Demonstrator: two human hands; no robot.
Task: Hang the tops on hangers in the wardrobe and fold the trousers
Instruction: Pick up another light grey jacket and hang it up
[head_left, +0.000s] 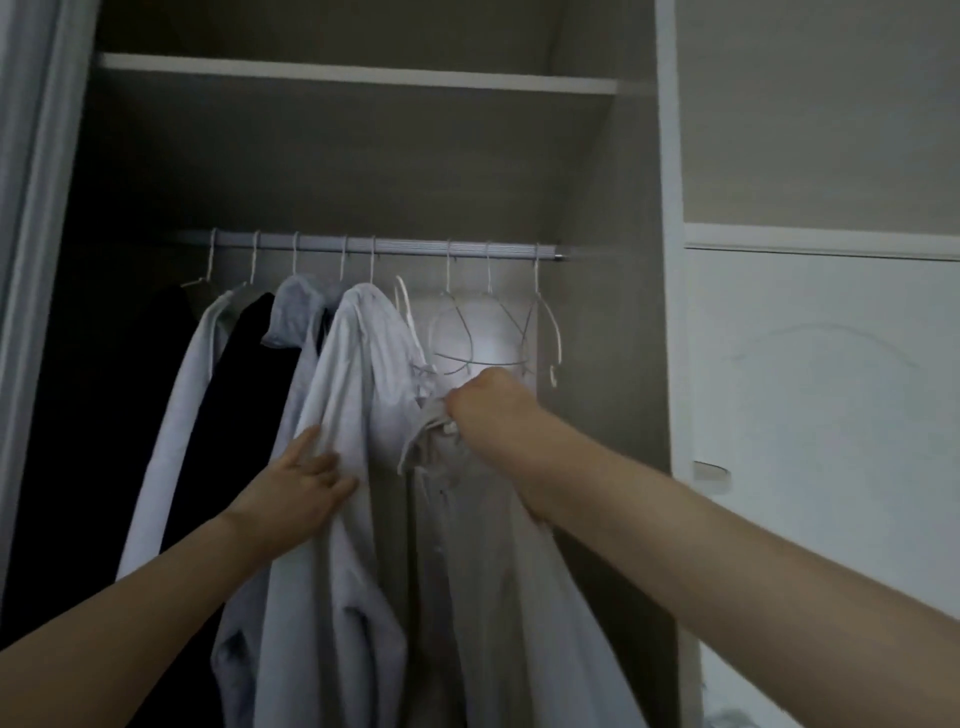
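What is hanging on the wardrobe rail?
The rail carries several tops on hangers: pale grey ones and a black top between them. To the right hang bare wire hangers. The hangers under the tops are mostly covered by cloth, and the rail's far left is too dark to tell.

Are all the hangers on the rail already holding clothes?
No, three bare hangers hang at the right end of the rail, beside the hung tops.

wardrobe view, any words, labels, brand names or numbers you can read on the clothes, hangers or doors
None: no readable text anywhere.
The pale shirt gripped by the right hand shows no legible label.
The light hooded top under the left hand is plain.
The wardrobe door bears only a faint curved mark, no letters.
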